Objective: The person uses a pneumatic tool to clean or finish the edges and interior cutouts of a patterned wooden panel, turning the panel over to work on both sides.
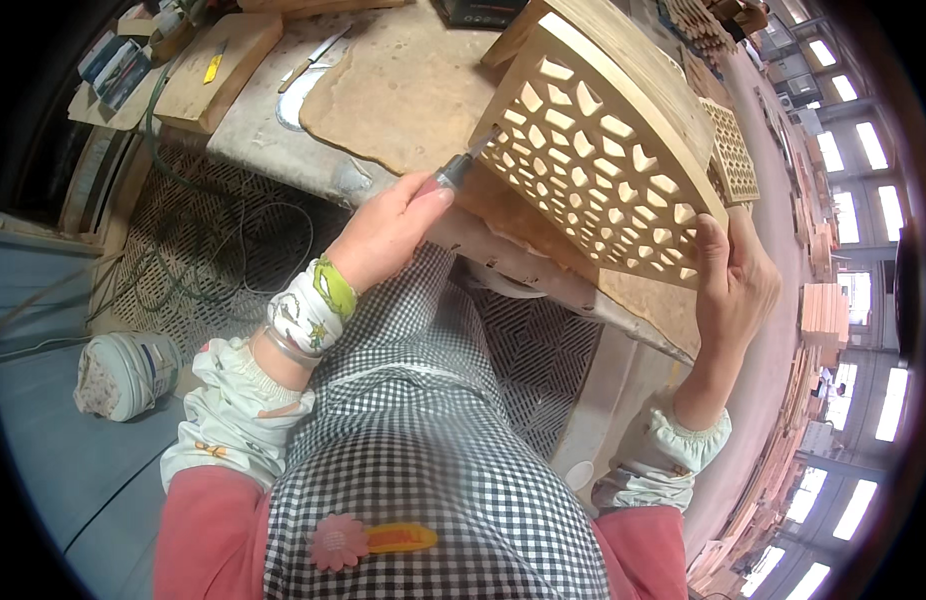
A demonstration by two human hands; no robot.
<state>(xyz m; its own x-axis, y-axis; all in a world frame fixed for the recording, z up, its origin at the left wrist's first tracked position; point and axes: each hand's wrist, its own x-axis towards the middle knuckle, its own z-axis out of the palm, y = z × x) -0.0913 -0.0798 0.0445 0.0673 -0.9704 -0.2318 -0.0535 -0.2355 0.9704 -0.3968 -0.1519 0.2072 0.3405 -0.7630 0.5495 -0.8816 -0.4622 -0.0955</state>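
My left hand (391, 225) is closed round a slim hand tool (451, 174) with a reddish handle, a dark collar and a thin tip. The tip touches or lies very close to the left edge of a pale wooden lattice panel (601, 118), pierced with many angular holes. The panel stands tilted, its patterned face toward me. At its lower right corner my right hand (735, 270) grips the edge, thumb on the front face and the other fingers mostly hidden behind. Beneath the panel lies a worn brown sheet (383, 110) on the workbench (263, 130).
A knife (313, 60) and a wooden block (218, 75) with a yellow cutter (214, 65) on it are at the far left of the bench. Another lattice piece (731, 145) is behind the panel. On the left floor stand a white bucket (131, 372) and loose cables (238, 215).
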